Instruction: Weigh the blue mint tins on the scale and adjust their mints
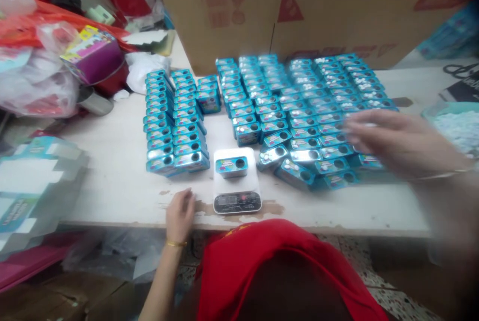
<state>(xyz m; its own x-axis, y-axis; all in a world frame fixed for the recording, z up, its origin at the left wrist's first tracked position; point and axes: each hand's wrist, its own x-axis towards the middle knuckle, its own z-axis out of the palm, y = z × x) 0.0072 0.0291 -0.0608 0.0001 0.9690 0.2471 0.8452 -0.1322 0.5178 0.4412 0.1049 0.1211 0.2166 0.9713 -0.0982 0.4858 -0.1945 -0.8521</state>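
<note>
A small blue tin box (232, 166) with a dark round hole in its top stands on a white digital scale (236, 203). My left hand (180, 213) rests on the table's front edge, left of the scale, with loosely bent fingers and nothing seen in them. My right hand (396, 141) hovers above the right-hand rows of blue tins (307, 132), smeared by motion. Its fingertips are pressed together; a whitish speck shows near them, but I cannot make out what they hold. White pieces lie on top of many of these tins.
More blue tins (186, 137) stand in rows left of the scale. A large cardboard box (318, 16) rises behind. At right is a tub of small pale pieces (458, 129). Flattened cartons (35, 181), plastic bags (35, 79) and a metal cup (96, 101) lie at left.
</note>
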